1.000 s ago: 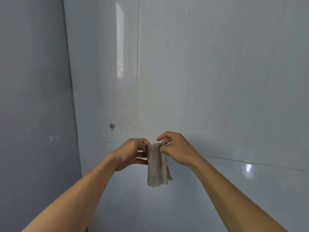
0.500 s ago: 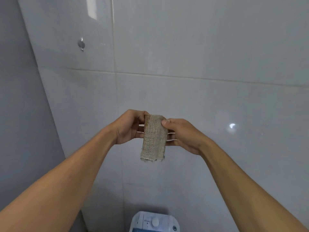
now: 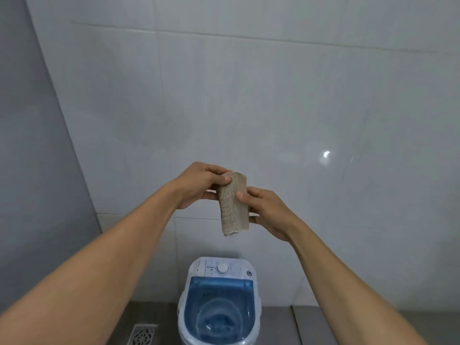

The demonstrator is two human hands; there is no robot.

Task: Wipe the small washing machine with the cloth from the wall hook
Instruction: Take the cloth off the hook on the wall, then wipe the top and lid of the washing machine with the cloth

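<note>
Folded beige woven cloth (image 3: pixel 233 204) held mid-air, pinched between left hand (image 3: pixel 199 186) and right hand (image 3: pixel 267 212), fingers closed on its edges. Small white washing machine with blue lid (image 3: pixel 220 301) directly below, well apart.

Two hands, the left hand (image 3: pixel 199 186) and the right hand (image 3: pixel 270 214); one cloth (image 3: pixel 232 202) between them; one washing machine (image 3: pixel 220 301) near, with one white knob (image 3: pixel 221 269); one floor drain (image 3: pixel 142 334) near left.

Soft, even light; a small glare spot on the tiled wall (image 3: pixel 326 154) right of the hands, edges bowing outward.
</note>
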